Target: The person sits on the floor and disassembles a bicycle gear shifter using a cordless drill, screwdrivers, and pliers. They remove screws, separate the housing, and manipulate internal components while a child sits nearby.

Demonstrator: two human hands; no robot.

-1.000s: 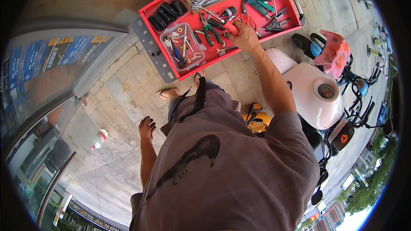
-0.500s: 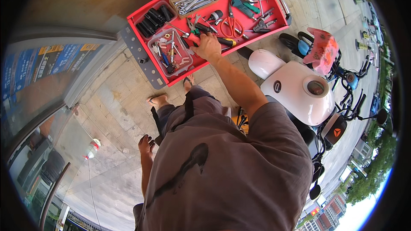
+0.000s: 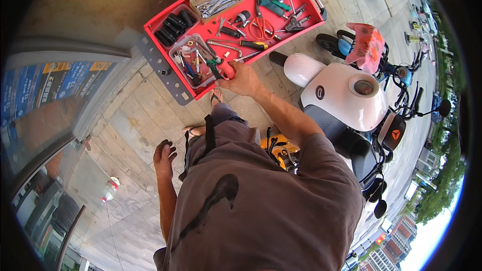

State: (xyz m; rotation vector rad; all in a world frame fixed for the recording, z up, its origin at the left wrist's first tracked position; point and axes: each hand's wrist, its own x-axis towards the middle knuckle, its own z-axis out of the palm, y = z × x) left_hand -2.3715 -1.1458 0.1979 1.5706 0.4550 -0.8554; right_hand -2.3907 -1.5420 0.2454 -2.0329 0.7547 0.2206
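Note:
My right hand (image 3: 242, 80) is closed round a red-and-green-handled tool (image 3: 227, 70) at the near edge of a red tool drawer (image 3: 236, 60). The working end of the tool is hard to make out over a clear plastic box (image 3: 206, 81) of small parts. Just beyond my fingers lie a yellow-and-black-handled screwdriver (image 3: 254, 45) and a ratchet-like metal tool (image 3: 224, 46). My left hand (image 3: 164, 158) hangs low on the left, away from the drawer, with fingers apart and nothing in it.
Orange-handled scissors (image 3: 261, 26), a cardboard box of wrenches (image 3: 219, 3) and black sockets (image 3: 174, 26) fill the drawer. To the right stands a white scooter (image 3: 346, 95). A glass door (image 3: 45, 100) is at left, and a bottle (image 3: 111, 188) hangs on a cord.
My right hand has drawn the red-and-green-handled tool from among the other tools toward the drawer's near edge. My left hand has moved slightly left and up.

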